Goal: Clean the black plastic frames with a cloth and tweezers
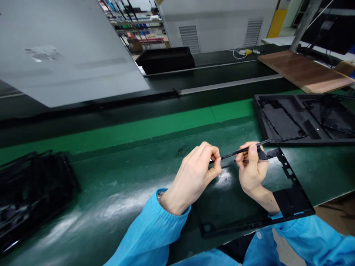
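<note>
A thin black rectangular frame (294, 177) with cut-outs along its right side is held tilted above the bench, near its front edge. My left hand (195, 168) pinches the frame's far bar between thumb and fingertips, close to its left end. Further right on the same bar, my right hand (253, 168) is closed with the thumb on top. The right forearm passes behind the frame's open middle. A dark flap hangs by the right fingers; whether they grip it too is unclear.
A black foam tray (262, 123) with similar frames in its recesses lies at the right. Blurred dark frames (36, 192) are piled at the left on the green bench (116, 177). Behind stand a black bin (166, 61), a grey panel (74, 48) and a wooden board (305, 70).
</note>
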`<state>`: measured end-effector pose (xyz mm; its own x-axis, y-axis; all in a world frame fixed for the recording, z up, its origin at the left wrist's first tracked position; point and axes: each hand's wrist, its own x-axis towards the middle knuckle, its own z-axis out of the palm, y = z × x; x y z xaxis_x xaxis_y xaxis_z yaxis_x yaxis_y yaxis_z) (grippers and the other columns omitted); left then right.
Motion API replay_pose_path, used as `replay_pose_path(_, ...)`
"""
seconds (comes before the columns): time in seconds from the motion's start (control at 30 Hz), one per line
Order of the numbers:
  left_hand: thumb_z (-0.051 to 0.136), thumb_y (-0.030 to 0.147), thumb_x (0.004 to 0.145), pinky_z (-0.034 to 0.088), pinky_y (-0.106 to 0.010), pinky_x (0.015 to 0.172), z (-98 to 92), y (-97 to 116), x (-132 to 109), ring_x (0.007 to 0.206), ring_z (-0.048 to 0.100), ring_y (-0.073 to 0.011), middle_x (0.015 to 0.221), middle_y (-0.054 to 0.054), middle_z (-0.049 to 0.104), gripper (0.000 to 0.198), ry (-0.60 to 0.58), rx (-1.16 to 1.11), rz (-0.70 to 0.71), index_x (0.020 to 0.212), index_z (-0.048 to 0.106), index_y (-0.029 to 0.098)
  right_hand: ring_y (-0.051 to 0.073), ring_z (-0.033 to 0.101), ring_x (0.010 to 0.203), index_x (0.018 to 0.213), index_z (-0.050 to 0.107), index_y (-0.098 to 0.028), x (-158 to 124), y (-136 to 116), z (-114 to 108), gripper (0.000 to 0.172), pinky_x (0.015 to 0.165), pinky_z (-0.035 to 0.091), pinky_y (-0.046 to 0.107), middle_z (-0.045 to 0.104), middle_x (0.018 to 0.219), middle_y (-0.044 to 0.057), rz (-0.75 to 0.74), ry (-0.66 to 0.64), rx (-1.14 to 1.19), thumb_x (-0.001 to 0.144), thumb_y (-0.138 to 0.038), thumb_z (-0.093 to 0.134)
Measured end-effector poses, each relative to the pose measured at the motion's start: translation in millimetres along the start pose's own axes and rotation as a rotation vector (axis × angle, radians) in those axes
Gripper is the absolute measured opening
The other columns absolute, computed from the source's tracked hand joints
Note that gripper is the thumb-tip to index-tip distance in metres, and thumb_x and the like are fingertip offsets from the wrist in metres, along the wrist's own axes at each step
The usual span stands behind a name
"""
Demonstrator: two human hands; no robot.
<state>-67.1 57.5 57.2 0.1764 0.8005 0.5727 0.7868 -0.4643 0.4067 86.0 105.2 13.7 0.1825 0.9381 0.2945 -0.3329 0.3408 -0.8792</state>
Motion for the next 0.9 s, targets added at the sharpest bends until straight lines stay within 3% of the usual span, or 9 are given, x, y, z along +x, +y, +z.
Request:
replay_pose_path(0.13, 0.057, 0.003, 0.096, 0.043, -0.021, 0.065, -3.4, 1.9, 0.9, 0.074, 0.055, -0.0096, 0.093, 0.002, 0.061, 0.021, 0.011, -0.129, -0.040, 0.097, 0.050, 0.023, 0.007, 0.043, 0.039, 0.090, 0.064, -0.022, 1.5, 0.4, 0.5, 0.036, 0.038, 0.032, 0.020, 0.060, 0.058, -0.005, 0.018, 0.021, 0.006, 0.104, -0.055, 0.062)
replay_pose_path(0.27, 0.055, 0.004, 0.096, 0.041, -0.021, 0.062, -2.7, 3.2, -1.0, 0.068, 0.050, -0.0071, 0.102, 0.002, 0.068, 0.020, -0.048, -0.282, -0.095, 0.097, 0.051, 0.024, 0.007, 0.041, 0.038, 0.089, 0.064, -0.022, 0.9, -0.7, 1.6, 0.037, 0.038, 0.030, 0.020, 0.059, 0.058, -0.006, 0.032, 0.026, -0.008, 0.104, -0.056, 0.061)
replay_pose_path(0.43, 0.053, 0.008, 0.096, 0.041, -0.021, 0.062, -2.5, -0.6, -2.2, 0.064, 0.048, -0.0071, 0.085, 0.007, 0.056, 0.017, -0.085, -0.302, -0.147, 0.098, 0.049, 0.024, 0.008, 0.041, 0.039, 0.089, 0.066, -0.024, 1.2, 0.5, 0.6, 0.033, 0.039, 0.031, 0.022, 0.059, 0.058, -0.005, 0.049, 0.015, 0.013, 0.104, -0.053, 0.062)
replay_pose_path(0.57, 0.053, 0.010, 0.098, 0.039, -0.020, 0.058, -5.7, -3.4, -0.7, 0.060, 0.043, -0.0070, 0.078, 0.008, 0.047, 0.015, -0.047, -0.318, -0.171, 0.097, 0.050, 0.024, 0.006, 0.038, 0.040, 0.090, 0.065, -0.023, 4.5, 4.4, -1.7, 0.033, 0.041, 0.030, 0.022, 0.059, 0.060, -0.006, 0.060, 0.025, 0.054, 0.106, -0.051, 0.060)
replay_pose_path(0.63, 0.054, 0.011, 0.099, 0.040, -0.020, 0.057, -5.5, -3.0, -0.5, 0.060, 0.044, -0.0072, 0.078, 0.007, 0.048, 0.013, -0.005, -0.332, -0.173, 0.098, 0.050, 0.024, 0.005, 0.036, 0.040, 0.094, 0.065, -0.023, 3.3, 6.8, -2.8, 0.032, 0.041, 0.027, 0.021, 0.061, 0.064, -0.006, 0.083, -0.047, 0.062, 0.107, -0.051, 0.058)
replay_pose_path(0.8, 0.055, 0.012, 0.102, 0.049, -0.019, 0.065, 1.3, 0.8, -0.3, 0.071, 0.056, -0.0080, 0.087, 0.004, 0.056, 0.013, 0.076, -0.344, -0.117, 0.100, 0.050, 0.024, 0.006, 0.040, 0.044, 0.107, 0.070, -0.022, -8.9, 12.7, -3.7, 0.030, 0.043, 0.032, 0.020, 0.061, 0.065, -0.006, 0.172, -0.380, 0.018, 0.103, -0.051, 0.067)
replay_pose_path(0.9, 0.057, 0.013, 0.103, 0.052, -0.021, 0.070, 5.3, 2.1, -0.1, 0.076, 0.059, -0.0096, 0.087, 0.003, 0.056, 0.012, 0.106, -0.330, -0.076, 0.100, 0.051, 0.024, 0.005, 0.040, 0.044, 0.103, 0.073, -0.020, -12.9, 13.9, -3.8, 0.030, 0.043, 0.031, 0.021, 0.063, 0.067, -0.004, 0.166, -0.444, -0.004, 0.105, -0.049, 0.065)
